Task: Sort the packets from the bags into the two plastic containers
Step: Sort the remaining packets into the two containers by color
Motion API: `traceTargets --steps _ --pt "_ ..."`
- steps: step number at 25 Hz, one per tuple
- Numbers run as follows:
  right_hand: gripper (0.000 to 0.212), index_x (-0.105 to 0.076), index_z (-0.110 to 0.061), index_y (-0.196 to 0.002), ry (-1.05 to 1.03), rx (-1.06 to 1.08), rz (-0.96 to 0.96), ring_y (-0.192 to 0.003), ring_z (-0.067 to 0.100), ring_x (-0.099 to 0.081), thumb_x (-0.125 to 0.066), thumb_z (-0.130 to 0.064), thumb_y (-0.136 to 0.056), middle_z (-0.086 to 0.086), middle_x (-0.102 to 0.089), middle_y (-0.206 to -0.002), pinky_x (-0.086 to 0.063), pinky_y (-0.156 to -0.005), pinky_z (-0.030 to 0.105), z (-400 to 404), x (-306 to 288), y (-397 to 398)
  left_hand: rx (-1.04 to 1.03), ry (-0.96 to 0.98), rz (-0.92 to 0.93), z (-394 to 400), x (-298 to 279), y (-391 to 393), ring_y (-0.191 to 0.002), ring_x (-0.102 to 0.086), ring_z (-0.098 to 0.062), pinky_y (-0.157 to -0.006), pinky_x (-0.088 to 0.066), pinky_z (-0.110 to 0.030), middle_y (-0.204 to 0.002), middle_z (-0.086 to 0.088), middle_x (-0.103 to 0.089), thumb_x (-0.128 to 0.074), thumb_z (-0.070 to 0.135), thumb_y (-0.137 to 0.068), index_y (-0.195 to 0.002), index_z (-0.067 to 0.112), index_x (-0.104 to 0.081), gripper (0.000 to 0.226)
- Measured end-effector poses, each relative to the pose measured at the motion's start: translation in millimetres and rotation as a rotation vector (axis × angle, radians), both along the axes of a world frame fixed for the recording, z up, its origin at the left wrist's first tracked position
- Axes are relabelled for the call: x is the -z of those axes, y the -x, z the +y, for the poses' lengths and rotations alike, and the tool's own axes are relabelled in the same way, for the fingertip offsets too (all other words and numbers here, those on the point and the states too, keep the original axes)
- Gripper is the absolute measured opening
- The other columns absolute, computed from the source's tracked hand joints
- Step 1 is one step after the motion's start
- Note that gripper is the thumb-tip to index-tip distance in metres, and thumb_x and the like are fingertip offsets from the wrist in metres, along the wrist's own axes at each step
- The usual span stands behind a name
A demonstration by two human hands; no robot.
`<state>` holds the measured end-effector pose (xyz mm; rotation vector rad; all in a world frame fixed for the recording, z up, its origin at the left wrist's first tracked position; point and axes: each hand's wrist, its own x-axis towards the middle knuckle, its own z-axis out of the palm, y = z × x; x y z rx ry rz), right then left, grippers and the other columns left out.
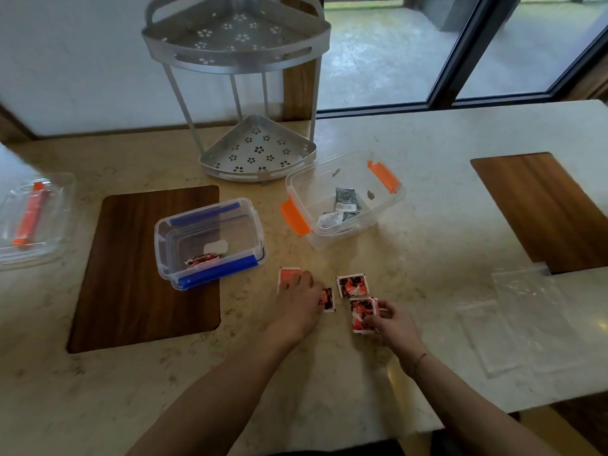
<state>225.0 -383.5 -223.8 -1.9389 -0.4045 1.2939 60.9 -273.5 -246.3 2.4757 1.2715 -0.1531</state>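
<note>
Several red-and-black packets lie on the marble table in front of me. My left hand (301,299) rests flat over one red packet (287,276) and partly covers another (327,299). My right hand (391,322) pinches a small stack of red packets (362,314). One more red packet (352,286) lies free between the hands. The blue-clipped container (210,241) on the left holds a red packet (200,259). The orange-clipped container (342,199) behind holds grey and white packets (343,205).
Two empty clear bags (526,307) lie flat at the right. A metal corner rack (256,149) stands behind the containers. A clear lid with an orange clip (33,218) sits far left. Dark wood inlays (148,268) are set in the tabletop.
</note>
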Motion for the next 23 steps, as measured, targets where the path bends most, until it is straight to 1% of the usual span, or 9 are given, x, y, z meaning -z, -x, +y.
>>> traceTargets --steps 3,6,9,12,14,17,19,21,23 --pt "0.03 -0.059 -0.015 -0.113 0.004 -0.005 0.011 -0.081 0.02 -0.069 -0.061 0.002 -0.087 0.006 -0.073 -0.098 -0.052 -0.056 0.028 1.2 2.4 2.3 -0.053 0.036 -0.013 1.3 -1.5 1.3 -0.122 -0.042 -0.026 -0.103 -0.032 -0.04 -0.13 -0.004 -0.049 -0.052 0.034 -0.094 -0.127 0.027 -0.056 0.034" --pt "0.03 -0.058 -0.017 -0.113 -0.005 -0.038 0.025 -0.079 0.017 -0.069 -0.061 -0.001 -0.088 0.001 -0.073 -0.096 -0.052 -0.054 0.026 4.1 2.3 7.0 -0.201 0.181 -0.087 0.6 -7.3 6.0 -0.115 -0.052 -0.022 -0.098 -0.036 -0.04 -0.125 0.0 -0.058 -0.052 0.04 -0.094 -0.119 0.028 -0.063 0.03" --pt "0.027 -0.06 -0.017 -0.11 -0.024 -0.055 0.029 -0.079 0.017 -0.069 -0.061 -0.001 -0.088 0.001 -0.074 -0.096 -0.053 -0.054 0.027 9.9 2.2 14.0 -0.472 0.417 -0.3 -2.2 -12.3 13.6 -0.098 -0.063 -0.016 -0.084 -0.049 -0.032 -0.11 0.002 -0.067 -0.061 0.041 -0.09 -0.112 0.023 -0.068 0.03" --pt "0.027 -0.06 -0.013 -0.113 -0.046 -0.08 0.046 -0.084 0.022 -0.07 -0.062 -0.001 -0.088 0.006 -0.074 -0.098 -0.056 -0.063 0.035 18.5 0.0 21.2 -0.72 0.655 -0.583 -6.7 -11.4 21.5 -0.089 -0.068 -0.014 -0.087 -0.056 -0.037 -0.099 0.0 -0.073 -0.069 0.031 -0.087 -0.098 0.017 -0.071 0.018" --pt "0.023 -0.061 -0.014 -0.109 -0.053 -0.096 0.065 -0.086 0.022 -0.07 -0.063 -0.003 -0.088 0.006 -0.072 -0.097 -0.058 -0.07 0.042 24.8 -0.2 26.0 -0.758 0.739 -0.648 -12.0 -10.8 25.2 -0.087 -0.07 -0.014 -0.087 -0.058 -0.038 -0.094 -0.001 -0.073 -0.07 0.029 -0.086 -0.094 0.017 -0.071 0.014" --pt "0.02 -0.063 -0.014 -0.11 -0.049 -0.111 0.142 -0.094 0.027 -0.068 -0.062 -0.008 -0.09 0.013 -0.069 -0.106 -0.058 -0.07 0.041 32.8 0.1 33.0 -0.733 0.72 -0.638 -17.3 -9.3 27.0 -0.084 -0.069 -0.011 -0.082 -0.059 -0.032 -0.093 0.0 -0.072 -0.07 0.029 -0.086 -0.093 0.017 -0.072 0.014" --pt "0.022 -0.063 -0.015 -0.112 -0.06 -0.137 0.182 -0.097 0.027 -0.068 -0.064 -0.015 -0.09 0.014 -0.068 -0.11 -0.059 -0.071 0.039 35.9 -0.8 36.8 -0.718 0.693 -0.62 -16.9 -9.0 27.4 -0.083 -0.068 -0.008 -0.079 -0.058 -0.029 -0.091 0.002 -0.072 -0.07 0.031 -0.086 -0.095 0.019 -0.071 0.015" --pt "0.021 -0.064 -0.02 -0.104 -0.078 -0.19 0.182 -0.09 0.022 -0.069 -0.069 -0.013 -0.086 0.007 -0.071 -0.102 -0.058 -0.071 0.038 37.5 -4.0 38.3 -0.696 0.643 -0.579 -13.8 -9.8 26.4 -0.078 -0.066 -0.005 -0.069 -0.053 -0.02 -0.086 0.006 -0.07 -0.071 0.033 -0.085 -0.09 0.021 -0.069 0.014" --pt "0.026 -0.062 -0.022 -0.1 -0.084 -0.226 0.168 -0.081 0.016 -0.069 -0.07 -0.004 -0.084 0.002 -0.071 -0.094 -0.056 -0.066 0.034 38.8 -5.8 38.1 -0.677 0.597 -0.555 -10.9 -10.5 24.2 -0.075 -0.064 -0.006 -0.063 -0.048 -0.018 -0.082 0.007 -0.067 -0.073 0.035 -0.082 -0.085 0.021 -0.066 0.016"
